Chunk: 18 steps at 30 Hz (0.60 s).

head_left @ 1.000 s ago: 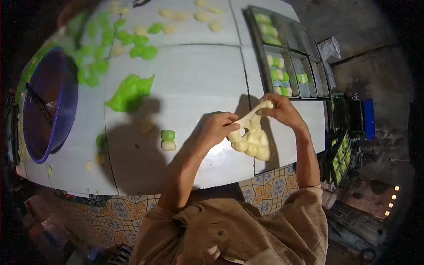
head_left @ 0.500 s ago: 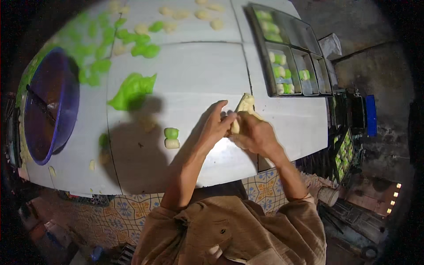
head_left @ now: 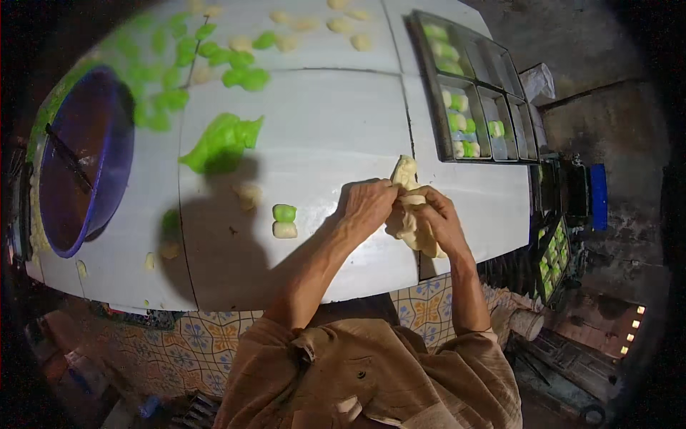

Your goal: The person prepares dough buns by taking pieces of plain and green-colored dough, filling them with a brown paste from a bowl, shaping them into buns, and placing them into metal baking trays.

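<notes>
A soft strip of cream dough lies near the front right of the white table. My left hand pinches its middle from the left, fingers closed. My right hand is closed on the same dough from the right, with a fold of it showing between the fingers. Below the hands, the dough spreads into an uneven flap toward the table's front edge. Left of my left hand sits a small pair of dough rolls, a green one touching a cream one. A flattened green dough sheet lies farther off.
Metal pans holding green and cream rolls stand at the far right. A purple basin with a dark stick in it stands at the left. Green dough pieces and cream pieces are scattered at the back. Another filled tray sits beyond the table, right.
My left hand has turned over the dough, its back now upward. My right fingers now curl around a fold, and the dough hangs out wider below the hands.
</notes>
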Tool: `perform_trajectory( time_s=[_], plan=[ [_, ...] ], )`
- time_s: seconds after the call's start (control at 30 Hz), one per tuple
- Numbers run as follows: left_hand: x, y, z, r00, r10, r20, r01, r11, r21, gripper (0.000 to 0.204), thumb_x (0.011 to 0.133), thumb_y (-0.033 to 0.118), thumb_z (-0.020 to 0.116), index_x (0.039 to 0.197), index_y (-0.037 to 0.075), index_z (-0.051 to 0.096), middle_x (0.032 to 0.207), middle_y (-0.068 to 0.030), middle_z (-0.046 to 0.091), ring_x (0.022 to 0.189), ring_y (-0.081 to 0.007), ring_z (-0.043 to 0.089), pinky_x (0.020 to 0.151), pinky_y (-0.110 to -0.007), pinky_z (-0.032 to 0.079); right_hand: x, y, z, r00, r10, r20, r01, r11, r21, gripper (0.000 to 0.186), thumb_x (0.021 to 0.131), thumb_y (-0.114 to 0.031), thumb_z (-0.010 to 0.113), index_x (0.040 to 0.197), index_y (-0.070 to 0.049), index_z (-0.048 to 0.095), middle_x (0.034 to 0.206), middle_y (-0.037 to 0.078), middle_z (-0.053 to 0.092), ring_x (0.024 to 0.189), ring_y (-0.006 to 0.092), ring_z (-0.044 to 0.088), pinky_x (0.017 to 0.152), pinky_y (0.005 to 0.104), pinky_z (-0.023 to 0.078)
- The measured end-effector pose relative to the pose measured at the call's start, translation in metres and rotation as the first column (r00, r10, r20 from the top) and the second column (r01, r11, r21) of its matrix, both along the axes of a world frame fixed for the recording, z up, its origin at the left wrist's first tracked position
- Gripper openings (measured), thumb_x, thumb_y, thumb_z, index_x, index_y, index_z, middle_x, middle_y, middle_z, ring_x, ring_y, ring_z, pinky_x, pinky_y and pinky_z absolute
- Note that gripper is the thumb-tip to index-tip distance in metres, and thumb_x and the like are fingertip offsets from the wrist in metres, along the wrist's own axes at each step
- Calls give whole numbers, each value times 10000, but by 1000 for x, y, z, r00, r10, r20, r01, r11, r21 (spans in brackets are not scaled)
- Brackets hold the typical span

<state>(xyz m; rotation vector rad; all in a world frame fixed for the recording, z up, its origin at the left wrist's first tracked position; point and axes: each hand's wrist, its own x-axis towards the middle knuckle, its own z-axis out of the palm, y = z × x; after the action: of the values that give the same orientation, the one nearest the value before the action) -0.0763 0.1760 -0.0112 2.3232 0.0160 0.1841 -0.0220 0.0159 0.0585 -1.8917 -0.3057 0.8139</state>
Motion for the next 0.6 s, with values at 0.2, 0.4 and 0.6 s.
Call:
perform_trajectory(
  time_s=[0.2,0.4,0.6],
  plan=[
    [-4,-8,-5,998,51,29,-58,940,336,99,800,72,591,761,18,664,831,-118,633,703,-252,667,599,-380,523,3,-21,12,968,-210,-140,250,874,416,224,797,-75,554,997,25,550,888,88,603,811,163,594,747,277,496],
    [-11,9,4,997,57,-45,-63,987,-145,497,815,152,660,1285,69,521,1158,-158,610,907,-296,647,799,-382,540,5,-10,20,947,-261,-186,316,854,414,398,825,-177,664,1157,-16,514,1022,133,616,944,200,602,858,307,480],
    [-38,5,35,983,21,183,10,986,-164,497,751,337,747,1146,52,645,1246,-155,560,1087,-327,573,886,-405,489,-4,0,16,959,-218,-183,277,866,418,329,858,-21,619,1171,-36,522,1059,103,622,953,168,603,862,297,489]
  ],
)
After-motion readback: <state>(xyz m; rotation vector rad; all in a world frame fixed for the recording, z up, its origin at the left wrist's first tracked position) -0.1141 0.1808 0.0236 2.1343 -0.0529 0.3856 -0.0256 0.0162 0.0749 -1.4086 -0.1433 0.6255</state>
